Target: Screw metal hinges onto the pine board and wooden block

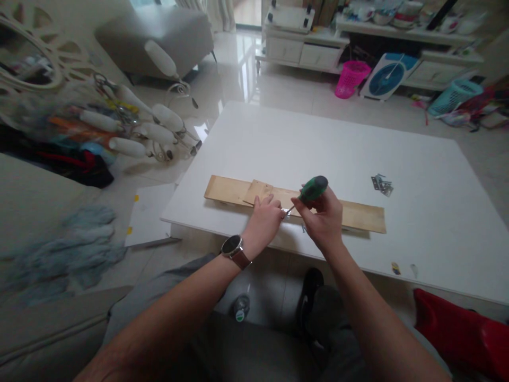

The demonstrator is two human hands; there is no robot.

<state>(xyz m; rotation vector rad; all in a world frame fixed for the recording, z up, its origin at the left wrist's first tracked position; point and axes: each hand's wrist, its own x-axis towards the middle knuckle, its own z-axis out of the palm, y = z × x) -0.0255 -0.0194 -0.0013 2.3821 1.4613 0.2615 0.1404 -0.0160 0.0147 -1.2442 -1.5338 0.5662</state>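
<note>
A long, narrow wooden board (363, 215) lies across the white table, with a shorter wooden piece (259, 190) resting on it left of the middle. My left hand (265, 220), wearing a watch, presses on the wood, its fingertips closed at a small shiny metal bracket (285, 213) at the board's near edge. In my right hand (324, 217) is a screwdriver (314, 188) with a green and black handle, tilted so that its tip meets the bracket. Whether a screw sits under the tip is too small to tell. A loose screw (304, 228) lies just in front of the board.
Metal brackets and screws (382, 184) lie in a pile on the white table (338, 143), right of the board. Two small items (395, 268) sit near its front edge. A red object (457, 323) is at lower right; a bottle (240, 307) stands on the floor below.
</note>
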